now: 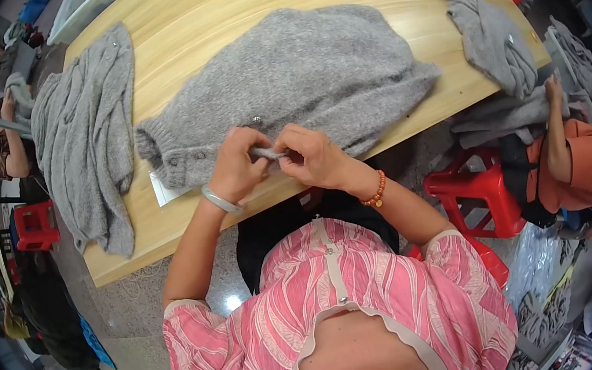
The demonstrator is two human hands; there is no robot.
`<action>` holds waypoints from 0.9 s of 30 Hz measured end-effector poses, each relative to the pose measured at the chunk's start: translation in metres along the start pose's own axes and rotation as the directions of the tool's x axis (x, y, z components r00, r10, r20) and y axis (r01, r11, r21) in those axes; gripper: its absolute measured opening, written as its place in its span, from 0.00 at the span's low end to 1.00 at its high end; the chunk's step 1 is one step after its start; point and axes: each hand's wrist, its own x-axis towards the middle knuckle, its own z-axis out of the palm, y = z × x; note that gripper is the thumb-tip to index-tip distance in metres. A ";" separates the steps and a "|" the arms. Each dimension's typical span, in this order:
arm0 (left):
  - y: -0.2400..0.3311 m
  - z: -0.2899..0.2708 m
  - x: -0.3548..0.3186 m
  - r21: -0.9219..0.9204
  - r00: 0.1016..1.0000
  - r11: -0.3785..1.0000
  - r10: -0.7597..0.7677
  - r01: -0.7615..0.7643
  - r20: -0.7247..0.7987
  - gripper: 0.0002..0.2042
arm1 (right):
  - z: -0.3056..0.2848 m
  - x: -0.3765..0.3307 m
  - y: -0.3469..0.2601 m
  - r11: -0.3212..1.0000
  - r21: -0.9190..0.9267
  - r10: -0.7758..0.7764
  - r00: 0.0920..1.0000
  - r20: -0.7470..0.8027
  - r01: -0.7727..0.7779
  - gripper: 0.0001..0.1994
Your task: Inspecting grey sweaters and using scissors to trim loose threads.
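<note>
Both pinching: left hand (pixel 237 166), right hand (pixel 313 157), on near edge of grey sweater (pixel 289 67). I see its body spread on worktop (pixel 172 48), just beyond grip. I'd hold edge taut, tug gently; knit could stretch.

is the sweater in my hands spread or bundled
Spread: the sweater lies broad across the table, near side pinched by left hand and right hand.

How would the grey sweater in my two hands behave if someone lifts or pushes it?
The sweater will probably sag when lifted, since its knit lies in soft folds. Its fuzzy surface may drag rather than slide on the table. The pinched fabric likely bends easily: it bunches between the left hand and right hand.
</note>
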 end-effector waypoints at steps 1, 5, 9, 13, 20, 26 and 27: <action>-0.001 -0.004 0.001 0.004 1.000 1.000 0.003 -0.003 -0.002 0.07 | 0.001 -0.001 0.000 1.000 0.000 -0.005 1.000 -0.002 0.005 0.08; -0.009 -0.006 0.019 -0.648 0.950 0.707 -0.302 0.282 0.084 0.04 | 0.001 -0.003 0.001 0.996 -0.090 0.006 1.000 -0.004 -0.006 0.07; -0.009 0.008 0.027 0.097 0.997 0.995 0.002 0.006 -0.083 0.03 | 0.014 -0.002 0.002 0.990 -0.143 0.002 1.000 0.007 -0.001 0.07; -0.006 0.013 0.034 0.207 0.992 0.972 0.122 -0.115 -0.020 0.03 | 0.018 -0.001 0.008 0.977 -0.213 -0.015 0.997 -0.076 -0.001 0.08; -0.035 0.004 0.044 -0.018 0.989 0.999 -0.034 0.037 0.145 0.01 | 0.024 -0.003 0.002 0.976 -0.188 0.081 0.984 -0.159 -0.110 0.08; -0.030 -0.024 0.041 -0.579 0.793 0.571 -0.240 0.582 0.560 0.09 | 0.034 0.004 0.000 0.959 -0.246 0.060 0.953 -0.298 -0.137 0.07; -0.024 -0.022 0.038 -0.574 0.791 0.576 -0.240 0.582 0.563 0.09 | 0.035 0.006 -0.001 0.953 -0.269 0.057 0.953 -0.298 -0.141 0.08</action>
